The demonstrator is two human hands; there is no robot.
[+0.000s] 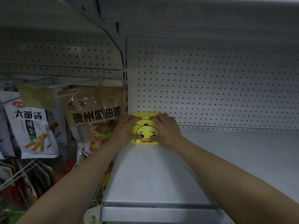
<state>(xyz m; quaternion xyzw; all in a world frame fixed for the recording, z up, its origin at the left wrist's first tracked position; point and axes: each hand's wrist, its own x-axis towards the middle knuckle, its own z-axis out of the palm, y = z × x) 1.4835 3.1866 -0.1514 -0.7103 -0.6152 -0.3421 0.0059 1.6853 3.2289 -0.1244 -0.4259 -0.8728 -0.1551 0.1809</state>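
Step in hand: I judge that I am setting the yellow duck pack (pixel 146 132) in its place at the back of the shelf (pixel 161 172), as the first item in this bay.
Where the pack is: it sits on the shelf at the far left corner, its back at or just before the pegboard wall (pixel 210 86); I cannot tell whether the two touch.
My left hand (pixel 125 128): it is curled round the pack's left side, fingers over the top edge and thumb (pixel 137 136) pressed on the printed duck face.
My right hand (pixel 166 128): it mirrors the left, wrapped round the right side, fingers on top and thumb (pixel 153 139) low on the front.
Grip: both hands are closed on the pack with no gap showing, and the soft wrapper dents between them.
Next move, as I judge it: square the pack with the duck face forward, let its base settle flat, then loosen both hands together and draw them straight back so nothing drags it off line.
Neighbours: a brown chicken bag (pixel 93 113) hangs just to the left in the next bay, and a white snack bag (pixel 30 126) hangs further left, well apart from the pack.
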